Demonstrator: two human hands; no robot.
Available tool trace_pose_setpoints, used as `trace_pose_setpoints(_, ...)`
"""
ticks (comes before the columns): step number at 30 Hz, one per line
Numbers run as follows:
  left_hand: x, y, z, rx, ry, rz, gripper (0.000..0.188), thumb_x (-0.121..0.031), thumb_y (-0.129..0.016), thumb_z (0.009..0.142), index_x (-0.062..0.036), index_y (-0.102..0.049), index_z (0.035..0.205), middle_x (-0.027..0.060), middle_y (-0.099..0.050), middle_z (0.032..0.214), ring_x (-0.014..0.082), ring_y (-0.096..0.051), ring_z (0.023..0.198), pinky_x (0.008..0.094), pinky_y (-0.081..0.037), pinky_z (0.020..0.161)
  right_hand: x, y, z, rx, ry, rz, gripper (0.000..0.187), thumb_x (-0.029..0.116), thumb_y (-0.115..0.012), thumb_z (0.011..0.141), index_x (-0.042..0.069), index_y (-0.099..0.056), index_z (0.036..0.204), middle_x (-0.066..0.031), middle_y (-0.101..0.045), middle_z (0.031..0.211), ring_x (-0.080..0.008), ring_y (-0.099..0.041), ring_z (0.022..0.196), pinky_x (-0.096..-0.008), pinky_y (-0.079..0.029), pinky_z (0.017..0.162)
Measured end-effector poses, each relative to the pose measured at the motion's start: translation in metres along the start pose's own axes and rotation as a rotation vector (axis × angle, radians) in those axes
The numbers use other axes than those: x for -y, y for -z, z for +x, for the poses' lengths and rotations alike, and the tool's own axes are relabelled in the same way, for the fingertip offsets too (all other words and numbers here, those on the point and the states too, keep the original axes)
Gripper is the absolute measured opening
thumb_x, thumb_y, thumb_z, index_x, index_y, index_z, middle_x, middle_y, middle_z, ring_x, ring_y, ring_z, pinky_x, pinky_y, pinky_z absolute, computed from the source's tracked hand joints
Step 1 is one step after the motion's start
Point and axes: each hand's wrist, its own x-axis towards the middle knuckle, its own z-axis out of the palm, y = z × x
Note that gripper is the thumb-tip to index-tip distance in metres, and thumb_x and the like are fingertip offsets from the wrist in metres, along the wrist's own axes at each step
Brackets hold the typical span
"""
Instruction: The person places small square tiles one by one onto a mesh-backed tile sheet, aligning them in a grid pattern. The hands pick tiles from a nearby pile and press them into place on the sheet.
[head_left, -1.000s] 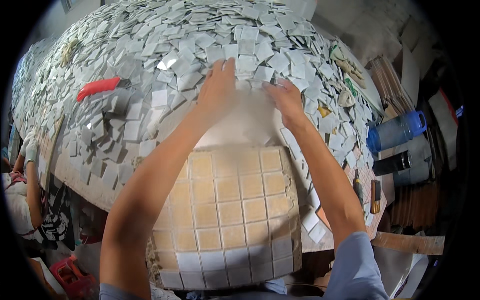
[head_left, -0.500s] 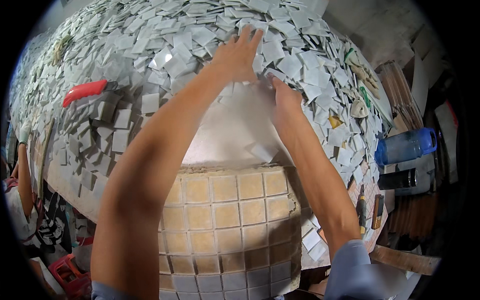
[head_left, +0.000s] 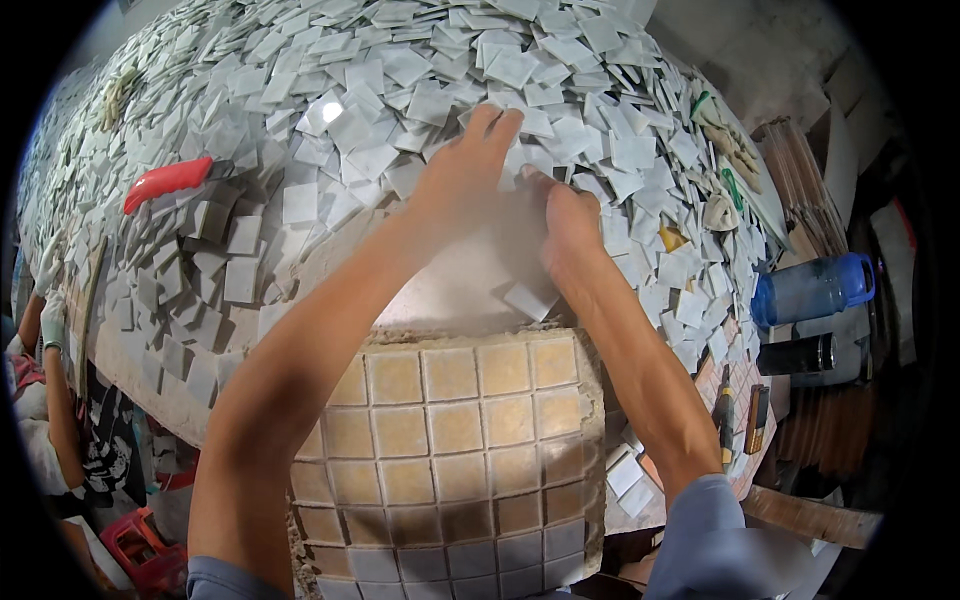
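My left hand reaches over the near edge of a heap of small white square tiles, its visible fingers stretched forward and apart. No tile shows in it. Close by on the right, my right hand is turned side-on, one digit pointing at the heap; its other fingers are hidden and blurred. Between my forearms lies a bare pale patch of tabletop, where one loose white tile rests. Nearest me sits a block faced with a grid of square beige tiles, its edges rough.
A red-handled tool lies on the tiles at left. On the right are a blue jug, a black cylinder, a cutter and a work glove. Another person's gloved hand is at far left.
My left hand has drawn back toward me from deeper over the heap; my right hand has lowered slightly. The loose tile, blurred before, is sharp. At far left, more of the other person's gloved hands shows.
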Motion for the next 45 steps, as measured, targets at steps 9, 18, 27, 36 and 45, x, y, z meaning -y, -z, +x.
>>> trace_pose_setpoints(9, -0.003, 0.003, -0.017, -0.045, 0.164, -0.106, 0.088, 0.004, -0.077, 0.071, -0.0055, -0.038, 0.15, 0.0191, -0.044, 0.142, 0.0426, -0.063, 0.104, 0.0467, -0.056, 0.08, 0.008, -0.012, -0.011, 0.074, -0.095, -0.048, 0.019, 0.008, -0.073, 0.095, -0.008, -0.062, 0.095, -0.0136, -0.066, 0.074, -0.0218, -0.06, 0.054, -0.0333, -0.049, 0.046)
trace_pose_setpoints(18, -0.046, 0.04, -0.05, -0.149, 0.073, -0.205, 0.081, 0.002, -0.077, 0.071, -0.0038, -0.044, 0.145, 0.0222, -0.048, 0.134, 0.0442, -0.059, 0.114, 0.0432, -0.054, 0.09, 0.013, 0.019, -0.054, 0.323, -0.084, 0.019, 0.019, 0.01, -0.073, 0.097, -0.008, -0.069, 0.102, -0.0102, -0.066, 0.077, -0.0171, -0.058, 0.058, -0.0277, -0.05, 0.051)
trace_pose_setpoints(27, -0.179, 0.099, -0.163, -0.02, 0.107, -0.303, 0.075, 0.011, -0.07, 0.073, -0.0078, -0.049, 0.142, 0.0218, -0.047, 0.135, 0.0449, -0.057, 0.122, 0.0455, -0.053, 0.101, 0.034, 0.088, -0.227, 0.337, -0.108, -0.191, 0.024, 0.014, -0.07, 0.1, -0.005, -0.066, 0.114, -0.0046, -0.067, 0.087, -0.0114, -0.058, 0.063, -0.0255, -0.045, 0.054)
trace_pose_setpoints(36, -0.267, 0.11, -0.306, 0.192, -0.018, -0.376, 0.067, 0.015, -0.065, 0.075, 0.0013, -0.054, 0.14, 0.0225, -0.048, 0.14, 0.0444, -0.054, 0.132, 0.0473, -0.052, 0.107, 0.001, 0.186, -0.351, 0.447, -0.394, -0.341, 0.033, 0.013, -0.068, 0.103, -0.007, -0.061, 0.128, -0.0098, -0.071, 0.088, -0.0154, -0.067, 0.066, -0.0273, -0.053, 0.055)
trace_pose_setpoints(45, -0.257, 0.134, -0.326, 0.433, 0.289, -0.326, 0.08, -0.014, -0.085, 0.081, -0.0058, -0.044, 0.15, 0.0208, -0.045, 0.15, 0.0425, -0.049, 0.137, 0.0461, -0.045, 0.113, -0.001, 0.191, -0.357, 0.469, 0.221, -1.317, 0.048, 0.018, -0.082, 0.09, -0.002, -0.065, 0.13, -0.0122, -0.062, 0.064, -0.0156, -0.057, 0.056, -0.035, -0.047, 0.054)
